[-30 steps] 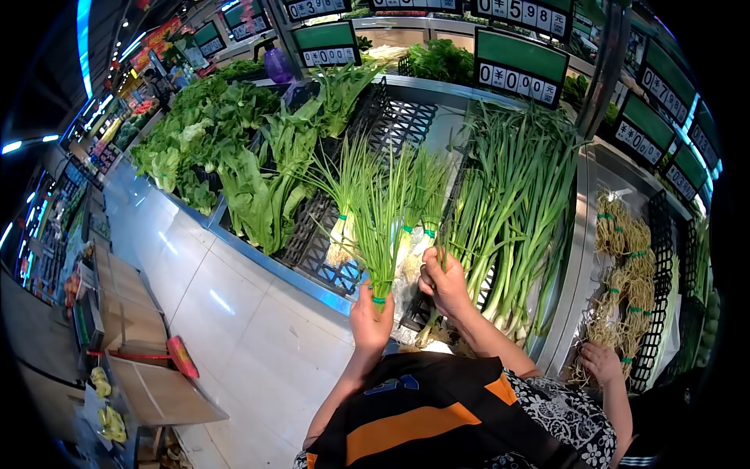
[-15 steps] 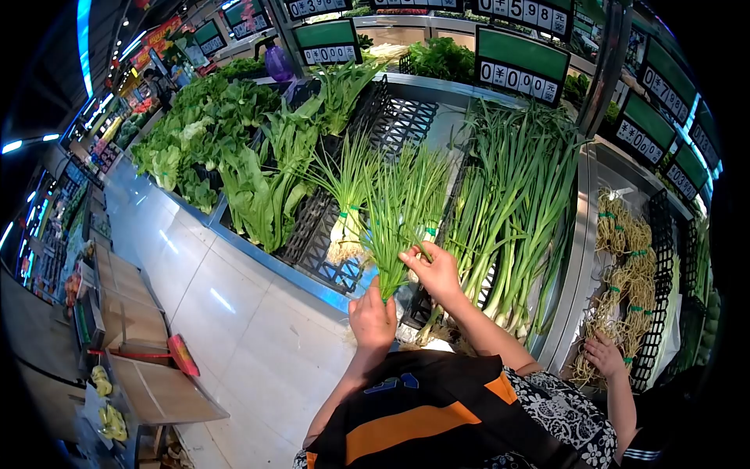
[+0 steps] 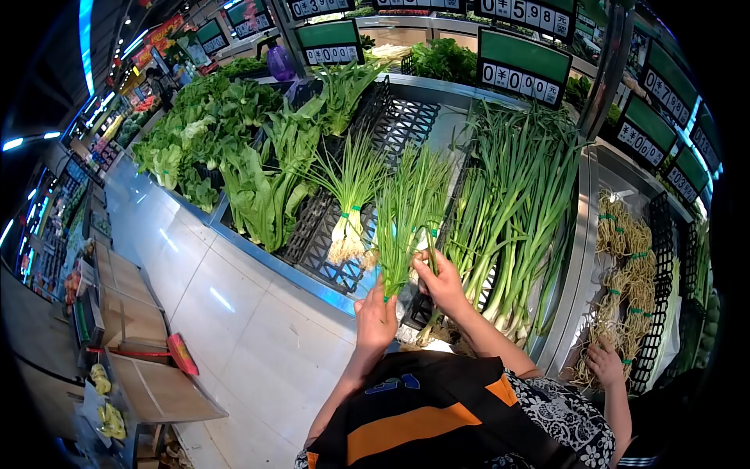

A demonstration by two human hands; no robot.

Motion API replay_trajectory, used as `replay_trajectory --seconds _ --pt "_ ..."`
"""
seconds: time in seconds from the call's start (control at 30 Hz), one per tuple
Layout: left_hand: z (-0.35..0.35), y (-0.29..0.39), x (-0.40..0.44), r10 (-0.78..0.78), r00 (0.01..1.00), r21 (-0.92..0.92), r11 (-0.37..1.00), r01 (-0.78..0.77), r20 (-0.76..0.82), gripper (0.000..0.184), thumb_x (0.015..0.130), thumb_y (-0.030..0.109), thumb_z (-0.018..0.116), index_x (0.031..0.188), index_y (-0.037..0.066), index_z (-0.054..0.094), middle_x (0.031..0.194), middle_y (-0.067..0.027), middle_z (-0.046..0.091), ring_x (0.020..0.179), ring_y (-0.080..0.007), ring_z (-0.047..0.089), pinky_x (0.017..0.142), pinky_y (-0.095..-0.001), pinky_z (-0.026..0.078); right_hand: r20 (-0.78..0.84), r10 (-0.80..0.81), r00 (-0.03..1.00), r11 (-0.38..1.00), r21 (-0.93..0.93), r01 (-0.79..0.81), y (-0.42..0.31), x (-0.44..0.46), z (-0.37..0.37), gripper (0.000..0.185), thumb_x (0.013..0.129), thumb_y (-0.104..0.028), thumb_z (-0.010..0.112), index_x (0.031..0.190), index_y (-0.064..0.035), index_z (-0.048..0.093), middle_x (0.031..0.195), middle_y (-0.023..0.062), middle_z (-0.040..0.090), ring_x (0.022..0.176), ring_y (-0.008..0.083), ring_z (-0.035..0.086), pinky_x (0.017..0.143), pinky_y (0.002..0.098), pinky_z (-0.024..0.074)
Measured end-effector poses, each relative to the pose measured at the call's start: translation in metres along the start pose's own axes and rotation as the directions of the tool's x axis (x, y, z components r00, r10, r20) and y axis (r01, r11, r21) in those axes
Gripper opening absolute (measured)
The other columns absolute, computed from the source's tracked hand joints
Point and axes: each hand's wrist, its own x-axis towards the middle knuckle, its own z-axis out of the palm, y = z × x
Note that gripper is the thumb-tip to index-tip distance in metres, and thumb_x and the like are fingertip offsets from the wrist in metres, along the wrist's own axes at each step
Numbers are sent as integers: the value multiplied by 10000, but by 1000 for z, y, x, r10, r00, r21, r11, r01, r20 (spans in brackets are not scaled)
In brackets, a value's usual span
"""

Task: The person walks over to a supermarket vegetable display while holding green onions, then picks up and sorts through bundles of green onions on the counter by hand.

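Observation:
My left hand (image 3: 376, 320) is closed around the lower end of a bunch of thin spring onions (image 3: 397, 242), leaves pointing away from me. A green tie (image 3: 387, 298) shows by its fingers. On the bunch's right side, my right hand (image 3: 441, 283) pinches a thin green leaf (image 3: 432, 262). More tied bunches of small spring onions (image 3: 346, 234) lie just beyond on a black plastic grate (image 3: 328, 266), white bulbs and roots toward me. Long leeks or large green onions (image 3: 508, 227) are heaped to the right of my right hand.
Leafy greens (image 3: 269, 180) fill the stand's left side. Tied bundles of brown roots (image 3: 625, 273) lie at the right, where another person's hand (image 3: 605, 361) touches them. Price signs (image 3: 522, 66) hang over the back. A metal edge (image 3: 312, 293) borders the tiled floor (image 3: 242, 328).
The held bunch has swung slightly right and stands more upright. My right hand has shifted a little right and down, with the leaf between its fingers. The other person's hand stays on the roots.

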Motion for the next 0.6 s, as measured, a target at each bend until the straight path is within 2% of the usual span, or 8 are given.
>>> replay_trajectory --seconds 0.17,0.27,0.3,0.37,0.43,0.5,0.57,0.6 --pt "-10 9 5 -62 998 20 998 63 -25 442 817 135 548 1227 6 442 984 -176 589 868 -296 573 736 -363 351 133 43 990 985 159 -64 5 -4 2 127 933 -147 421 940 -22 444 762 31 559 540 87 467 505 223 394" --pt "-11 8 7 -98 991 44 994 102 -95 373 790 98 583 1141 -5 510 909 -207 608 823 -356 592 715 -372 423 165 -120 979 951 -262 161 9 -9 2 124 931 -134 405 902 -32 468 678 41 558 517 101 484 506 250 416" --pt "-10 4 7 -96 988 13 995 98 -119 363 788 79 587 1132 -12 512 892 -199 615 799 -319 608 700 -357 441 166 -120 979 952 -261 161 10 -12 3 124 931 -134 405 902 -32 468 678 41 558 517 101 484 506 250 416" --pt "-8 0 7 -95 985 -18 995 93 -144 354 787 61 591 1123 -20 514 875 -192 622 774 -282 623 685 -343 459 238 -415 878 754 -450 478 1 -21 9 123 928 -127 397 880 -46 476 655 39 557 519 107 501 510 257 418" --pt "-9 -3 8 -334 940 -285 909 303 -65 305 805 25 576 1100 -30 520 846 -132 644 745 -169 623 680 -300 485 243 -346 906 801 -426 420 -4 -25 4 101 919 -113 405 902 -34 465 659 49 563 535 126 526 526 254 431" --pt "-7 -11 6 -371 928 -403 856 323 -44 307 810 20 574 1109 -17 516 864 -116 638 765 -150 605 714 -270 456 68 -160 985 971 -168 169 0 -23 -6 98 917 -109 405 927 -22 448 694 64 569 567 144 544 556 258 453" --pt "-1 -22 3 -400 916 -511 791 336 -17 310 815 14 571 1119 -3 511 882 -101 632 785 -131 587 748 -240 426 58 -216 975 968 -114 222 11 -9 -19 109 928 -117 393 956 -18 428 715 62 547 639 142 547 599 266 463" --pt "4 -30 1 -394 917 -686 650 327 64 325 821 5 562 1136 -9 486 909 -87 614 816 -119 567 760 -235 423 34 -225 974 974 21 224 16 -1 -26 112 936 -124 382 961 -23 426 734 60 526 668 136 539 604 264 456"
